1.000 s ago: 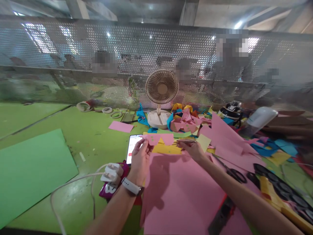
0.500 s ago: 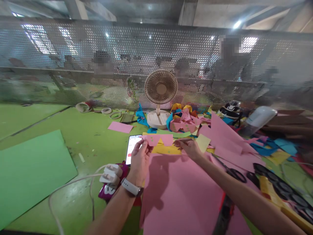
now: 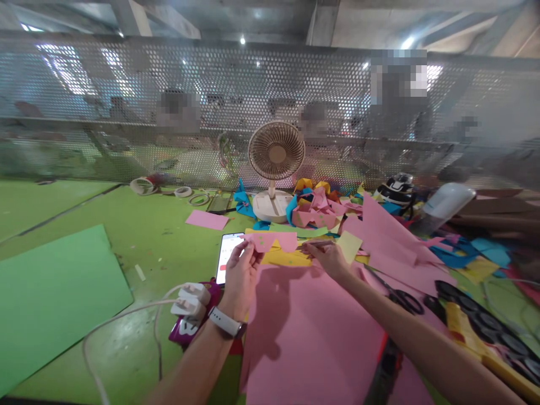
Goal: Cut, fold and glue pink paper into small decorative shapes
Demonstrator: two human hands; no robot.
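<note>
My left hand [image 3: 240, 275], a white watch on its wrist, pinches the left end of a small pink paper cut-out [image 3: 272, 241] and holds it up above the table. My right hand [image 3: 331, 257] is closed on a thin pen-like stick [image 3: 319, 242] whose tip points toward the cut-out's right edge. Under both hands lies a large pink paper sheet [image 3: 312, 332], with yellow paper [image 3: 287, 257] just beyond it. A phone [image 3: 228, 256] with a lit screen lies left of my left hand.
A small beige desk fan [image 3: 275, 163] stands behind a heap of coloured paper scraps [image 3: 320, 211]. A green sheet [image 3: 54, 292] lies at left, white chargers with cable [image 3: 189, 298] near my wrist, scissors [image 3: 400, 298] at right. Behind a perforated metal screen [image 3: 126, 101], other people sit.
Almost nothing has moved. My right hand has shifted slightly left toward the pink cut-out; my left hand keeps its hold.
</note>
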